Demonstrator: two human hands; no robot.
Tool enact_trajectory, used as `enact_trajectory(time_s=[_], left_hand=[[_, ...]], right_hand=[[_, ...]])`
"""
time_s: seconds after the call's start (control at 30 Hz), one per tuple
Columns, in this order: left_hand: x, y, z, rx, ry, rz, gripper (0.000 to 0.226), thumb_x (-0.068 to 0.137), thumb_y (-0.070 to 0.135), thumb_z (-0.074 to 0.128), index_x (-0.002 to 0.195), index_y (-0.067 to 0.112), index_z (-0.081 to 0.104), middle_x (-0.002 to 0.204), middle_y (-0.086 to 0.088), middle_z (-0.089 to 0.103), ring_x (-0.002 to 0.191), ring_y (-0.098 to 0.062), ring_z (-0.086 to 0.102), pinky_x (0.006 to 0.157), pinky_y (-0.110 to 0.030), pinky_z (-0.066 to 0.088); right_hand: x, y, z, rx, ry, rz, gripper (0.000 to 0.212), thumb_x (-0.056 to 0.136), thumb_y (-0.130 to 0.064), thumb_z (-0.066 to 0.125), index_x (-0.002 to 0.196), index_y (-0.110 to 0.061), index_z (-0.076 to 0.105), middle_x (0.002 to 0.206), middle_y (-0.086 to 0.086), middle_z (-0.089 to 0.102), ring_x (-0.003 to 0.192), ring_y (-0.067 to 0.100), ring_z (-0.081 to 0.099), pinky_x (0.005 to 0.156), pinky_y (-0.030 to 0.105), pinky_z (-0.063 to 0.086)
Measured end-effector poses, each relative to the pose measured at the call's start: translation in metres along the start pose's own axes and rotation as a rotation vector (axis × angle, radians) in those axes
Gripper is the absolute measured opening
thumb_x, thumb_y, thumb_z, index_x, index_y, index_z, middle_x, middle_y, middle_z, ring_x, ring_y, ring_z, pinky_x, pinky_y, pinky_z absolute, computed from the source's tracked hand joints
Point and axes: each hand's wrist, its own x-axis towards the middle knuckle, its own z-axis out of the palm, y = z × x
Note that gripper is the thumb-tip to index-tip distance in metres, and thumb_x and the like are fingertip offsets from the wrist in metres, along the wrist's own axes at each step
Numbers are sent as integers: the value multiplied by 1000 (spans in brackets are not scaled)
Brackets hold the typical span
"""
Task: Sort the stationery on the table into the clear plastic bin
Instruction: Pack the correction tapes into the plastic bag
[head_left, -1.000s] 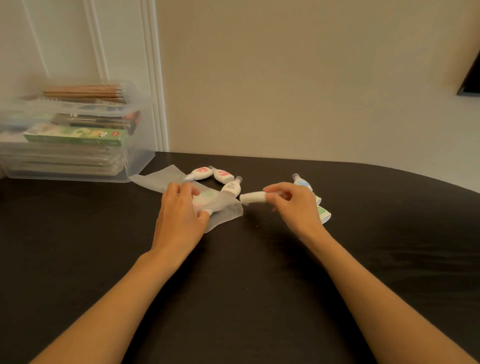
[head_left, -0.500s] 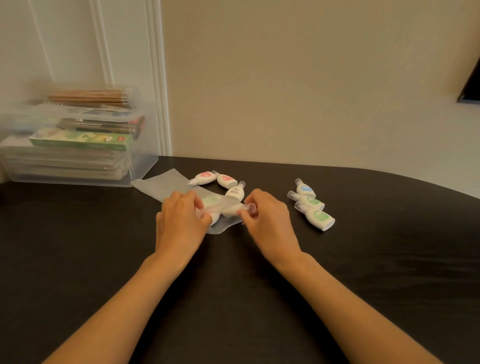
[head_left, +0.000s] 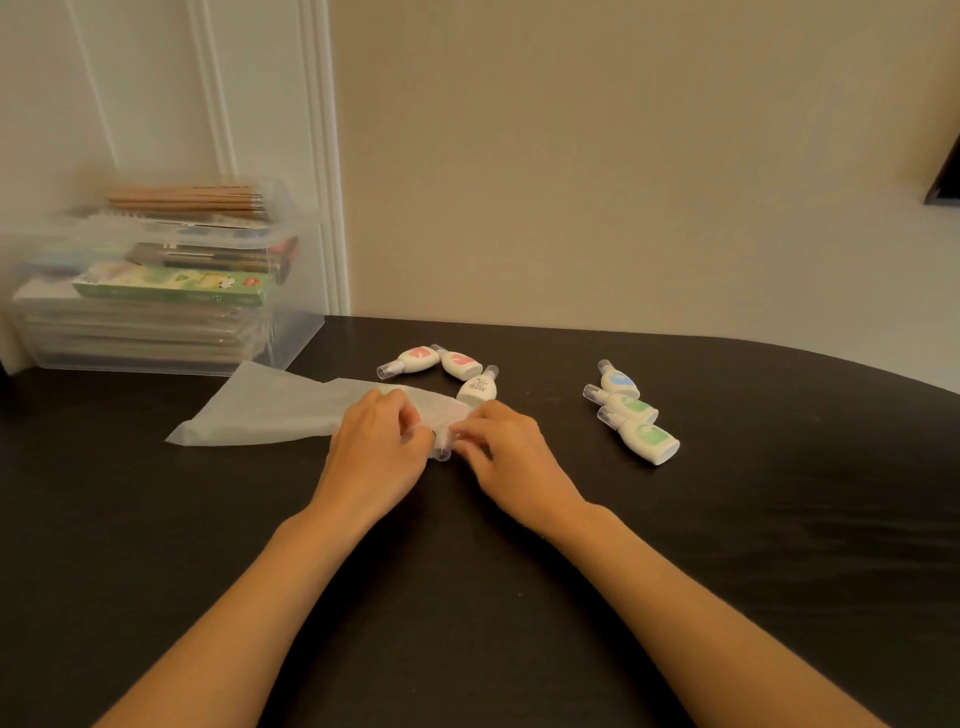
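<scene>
A frosted plastic pouch (head_left: 270, 410) lies flat on the black table (head_left: 727, 545). My left hand (head_left: 376, 449) pinches the pouch's open end. My right hand (head_left: 506, 449) holds a small white correction-tape dispenser (head_left: 442, 453) at that opening; only its clear cap shows between my hands. Two pink-labelled dispensers (head_left: 415, 359) and a white one (head_left: 478, 388) lie just behind my hands. To the right, one blue-labelled dispenser (head_left: 618, 380) and two green-labelled ones (head_left: 647, 439) lie together. The clear plastic bin (head_left: 291, 332) stands at the back left.
The bin holds stacked notebooks, a green box (head_left: 171, 286) and pencils (head_left: 187, 198) on top. A wall and white door frame (head_left: 322, 156) run behind the table. The table's curved edge falls away at the right.
My right hand carried the dispenser from the right to the pouch's mouth, and both hands now meet there. The pouch has been pulled flatter and lies stretched toward the left.
</scene>
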Motion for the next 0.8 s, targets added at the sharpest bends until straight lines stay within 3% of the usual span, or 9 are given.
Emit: enact_trajectory(time_s=[0.13, 0.23, 0.33, 0.47, 0.57, 0.8], left_hand=[[-1, 1, 3, 63, -14, -29, 17, 86, 34, 60, 86, 23, 47, 97, 4, 44, 96, -14, 44, 77, -28, 42], [-1, -1, 4, 167, 6, -26, 27, 85, 44, 59, 95, 24, 44, 101, 4, 39, 96, -11, 38, 76, -26, 38], [0, -1, 4, 198, 22, -31, 26, 85, 44, 59, 95, 25, 44, 101, 4, 35, 95, -10, 33, 74, -25, 34], [2, 0, 3, 205, -6, -31, 24, 85, 42, 60, 96, 26, 45, 103, 4, 33, 99, -11, 33, 76, -23, 36], [4, -3, 2, 197, -2, -31, 22, 85, 41, 61, 94, 27, 46, 103, 5, 33, 98, -10, 33, 76, -24, 35], [6, -5, 2, 212, 32, -36, 24, 83, 39, 62, 91, 24, 46, 103, 4, 35, 98, -11, 34, 77, -25, 36]], right_hand=[[3, 3, -4, 254, -76, 104, 37, 90, 3, 47, 120, -10, 63, 120, 5, 62, 110, 11, 57, 94, 19, 43], [6, 8, -5, 409, -34, 232, 44, 82, 13, 40, 109, -7, 68, 112, 8, 66, 98, 8, 59, 91, 20, 46], [17, 18, -2, 332, 164, 342, 35, 88, 6, 43, 107, -13, 65, 104, 6, 65, 90, 11, 58, 88, 28, 50], [34, 18, 7, 183, 82, 333, 39, 93, -13, 54, 131, -19, 51, 108, 4, 60, 95, 12, 55, 84, 24, 42], [46, 15, 9, 16, 62, 322, 28, 95, -15, 51, 120, -18, 62, 113, 5, 58, 100, 18, 57, 79, 26, 43], [53, 17, 9, 9, 81, 341, 20, 94, -14, 51, 100, -12, 70, 97, 8, 67, 86, 17, 61, 76, 29, 49]])
